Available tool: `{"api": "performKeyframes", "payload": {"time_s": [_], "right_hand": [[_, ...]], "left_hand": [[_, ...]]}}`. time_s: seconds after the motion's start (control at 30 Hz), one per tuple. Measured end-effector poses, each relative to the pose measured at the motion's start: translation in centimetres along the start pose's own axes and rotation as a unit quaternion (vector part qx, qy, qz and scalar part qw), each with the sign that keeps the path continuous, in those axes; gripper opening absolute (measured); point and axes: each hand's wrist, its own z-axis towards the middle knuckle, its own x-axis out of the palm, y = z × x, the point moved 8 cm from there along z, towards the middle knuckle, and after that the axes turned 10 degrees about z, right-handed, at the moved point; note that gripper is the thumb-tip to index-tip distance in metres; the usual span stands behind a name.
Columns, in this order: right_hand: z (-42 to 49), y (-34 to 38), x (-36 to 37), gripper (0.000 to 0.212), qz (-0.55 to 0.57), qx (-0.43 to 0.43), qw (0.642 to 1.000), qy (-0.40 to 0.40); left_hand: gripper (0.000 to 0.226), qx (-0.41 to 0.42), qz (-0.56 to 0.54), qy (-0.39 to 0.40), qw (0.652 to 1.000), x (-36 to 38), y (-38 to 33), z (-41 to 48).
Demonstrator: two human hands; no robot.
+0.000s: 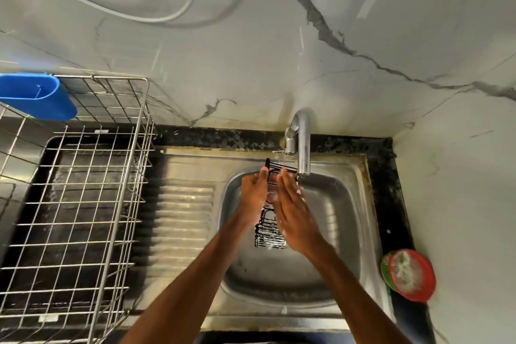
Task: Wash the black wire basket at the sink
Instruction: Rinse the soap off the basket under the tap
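Under curved chrome tap [303, 145], left hand [252, 194] holding black wire basket [268, 233]

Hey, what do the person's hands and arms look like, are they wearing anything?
Nothing worn that shows. The left hand and right hand are bare, no gloves, rings or watch visible. The left forearm and right forearm are bare too, no sleeves in view.
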Motion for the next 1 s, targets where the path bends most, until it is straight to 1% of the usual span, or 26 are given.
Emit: {"api": "performKeyframes", "payload": {"time_s": [0.07, 0.17, 0.23, 0.3, 0.33, 0.4, 0.43, 0.5, 0.53, 0.6, 0.63, 0.7, 0.77, 0.83, 0.9, 0.97, 1.0], "right_hand": [[-2.5, 0.9, 0.4, 0.061, 0.001, -0.018, 1.0, 0.004], [-3.9, 1.7, 0.7, 0.076, -0.01, -0.002, 1.0, 0.02], [-2.3, 1.2, 0.5, 0.079, 0.009, 0.014, 1.0, 0.005], [1.0, 0.2, -0.3, 0.076, 0.034, 0.037, 0.999, -0.019], [2.8, -0.5, -0.7, 0.073, 0.027, 0.045, 0.998, -0.018], [5.6, -1.0, -1.7, 0.058, -0.011, 0.028, 1.0, 0.006], [6.6, -1.2, -2.0, 0.055, -0.029, 0.005, 0.999, 0.016], [8.2, -3.2, -2.0, 0.064, -0.059, 0.012, 0.998, 0.017], [9.1, -4.5, -2.3, 0.066, -0.077, 0.012, 0.997, -0.007], [8.6, -4.2, -1.0, 0.077, -0.151, -0.01, 0.989, -0.006], [7.6, -2.7, -0.4, 0.076, -0.151, -0.015, 0.988, 0.004], [5.5, 0.6, 0.2, 0.066, -0.102, -0.025, 0.994, 0.006], [3.0, 3.1, 0.7, 0.074, -0.038, -0.032, 0.998, 0.025], [3.2, 3.2, 0.4, 0.079, -0.028, -0.04, 0.998, 0.029], [5.5, 1.2, -0.4, 0.075, -0.081, -0.06, 0.995, 0.018], [7.8, -0.8, -1.0, 0.061, -0.135, -0.083, 0.986, 0.044], [8.5, -1.8, -1.0, 0.056, -0.154, -0.092, 0.983, 0.041]], "left_hand": [[0.04, -0.003, -0.002, -0.013, 1.0, -0.2, 0.1, 0.0], [0.039, 0.014, 0.009, -0.039, 0.999, -0.3, 0.1, 0.0], [0.04, 0.03, 0.006, -0.038, 0.999, -0.2, 0.1, -0.1], [0.04, 0.058, 0.008, -0.021, 0.998, -0.1, -0.1, -0.3], [0.04, 0.066, 0.009, -0.011, 0.998, 0.1, -0.3, -0.5], [0.038, 0.061, 0.016, 0.007, 0.998, 0.5, -0.6, -0.9], [0.038, 0.055, 0.017, 0.017, 0.998, 0.7, -0.7, -0.9], [0.037, 0.048, 0.022, 0.03, 0.998, 1.0, -0.6, -1.0], [0.037, 0.046, 0.022, 0.029, 0.998, 0.9, -0.6, -1.1], [0.036, 0.052, 0.022, 0.015, 0.998, 0.3, -0.7, -1.1], [0.037, 0.06, 0.022, 0.009, 0.998, 0.0, -0.8, -1.0], [0.039, 0.074, 0.015, 0.01, 0.997, -0.6, -1.0, -0.7], [0.039, 0.082, -0.007, 0.023, 0.996, -1.1, -1.0, -0.5], [0.041, 0.09, -0.002, 0.027, 0.996, -1.4, -1.0, -0.6], [0.046, 0.097, 0.016, 0.028, 0.995, -1.0, -1.3, -1.1], [0.045, 0.079, 0.029, 0.021, 0.996, -0.6, -1.4, -1.2], [0.043, 0.071, 0.032, 0.019, 0.997, -0.4, -1.5, -1.1]]}}
